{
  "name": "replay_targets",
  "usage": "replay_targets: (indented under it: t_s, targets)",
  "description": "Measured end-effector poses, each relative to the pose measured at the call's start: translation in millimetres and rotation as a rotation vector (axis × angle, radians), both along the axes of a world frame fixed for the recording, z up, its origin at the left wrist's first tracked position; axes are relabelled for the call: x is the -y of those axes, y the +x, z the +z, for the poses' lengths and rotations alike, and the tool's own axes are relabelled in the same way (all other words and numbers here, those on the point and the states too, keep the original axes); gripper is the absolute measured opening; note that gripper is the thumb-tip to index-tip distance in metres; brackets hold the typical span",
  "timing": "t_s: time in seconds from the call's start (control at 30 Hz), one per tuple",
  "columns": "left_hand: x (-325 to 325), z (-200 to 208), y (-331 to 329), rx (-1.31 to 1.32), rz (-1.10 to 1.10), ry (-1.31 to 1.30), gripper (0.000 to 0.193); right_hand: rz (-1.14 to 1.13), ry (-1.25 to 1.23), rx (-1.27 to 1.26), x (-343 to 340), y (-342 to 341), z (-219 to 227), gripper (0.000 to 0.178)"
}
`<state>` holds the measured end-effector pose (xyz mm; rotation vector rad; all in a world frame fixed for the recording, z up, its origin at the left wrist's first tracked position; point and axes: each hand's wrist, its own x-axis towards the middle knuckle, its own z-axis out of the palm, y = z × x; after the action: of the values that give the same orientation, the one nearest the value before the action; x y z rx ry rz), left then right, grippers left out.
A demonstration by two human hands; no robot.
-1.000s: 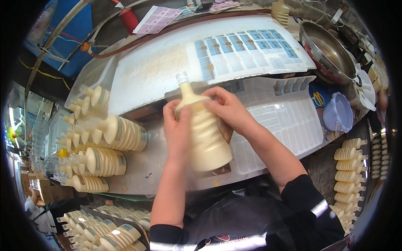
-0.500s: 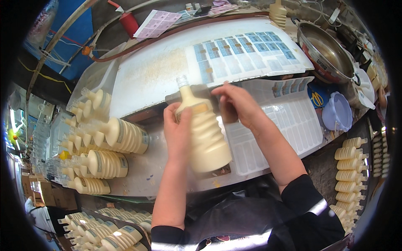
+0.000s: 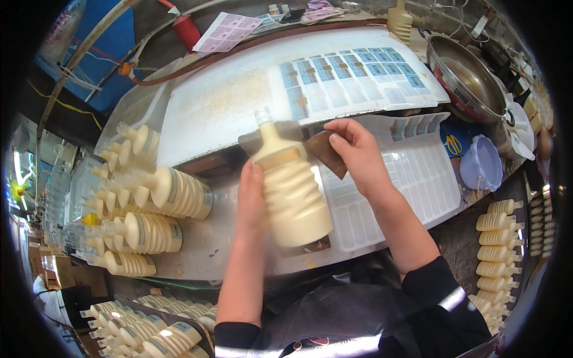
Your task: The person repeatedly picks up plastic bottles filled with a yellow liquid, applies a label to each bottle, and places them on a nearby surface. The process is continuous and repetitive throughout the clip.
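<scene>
A cream-coloured ribbed bottle (image 3: pixel 295 206) with a clear threaded neck leans before me, its base toward me. Around its shoulder runs a tan-gold label strip (image 3: pixel 279 157). My left hand (image 3: pixel 251 188) is closed against the bottle's left side, thumb toward the shoulder. Just right of the shoulder, my right hand (image 3: pixel 361 156) pinches a thin brown flat piece (image 3: pixel 327 154), like a scraper, between thumb and fingers. A dark greyish block (image 3: pixel 289 129) shows behind the bottle's neck.
Blue label sheets (image 3: pixel 349 68) lie on the white board (image 3: pixel 221 95). Right of the bottle is a translucent tray (image 3: pixel 394 185), then a lilac bucket (image 3: pixel 481 162) and a large metal pan (image 3: pixel 468 74). Several labelled bottles (image 3: pixel 182 192) stand left; more bottles (image 3: pixel 498 253) line the right.
My right hand has drawn slightly right and turned, bringing the brown flat piece into clear view. My left thumb has come off the label strip toward the bottle's left side.
</scene>
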<state>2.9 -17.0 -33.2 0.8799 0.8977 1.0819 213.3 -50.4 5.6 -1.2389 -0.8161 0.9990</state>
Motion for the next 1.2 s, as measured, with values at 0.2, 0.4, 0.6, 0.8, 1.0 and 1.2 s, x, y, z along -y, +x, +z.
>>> replay_targets:
  t_s: [0.2,0.4,0.6,0.8,1.0,1.2]
  targets:
    - [-3,8,1,-0.158,0.017,0.126,0.044,0.158,-0.210,0.359,-17,-19,6,0.045]
    - [-15,13,-3,-0.113,-0.021,0.018,0.037,0.150,-0.251,0.460,-27,-36,0,0.042]
    - [-19,5,-6,-0.096,0.002,0.042,0.030,0.131,-0.194,0.403,-25,-39,-6,0.038]
    - [-22,-4,-7,-0.060,0.013,0.078,0.031,0.119,-0.201,0.388,-24,-41,-8,0.040]
    - [-25,-14,-12,0.008,-0.027,0.083,0.037,0.123,-0.216,0.385,-23,-40,-9,0.047]
    - [-19,-8,-8,0.016,-0.011,0.058,0.038,0.129,-0.200,0.386,-24,-39,-14,0.045]
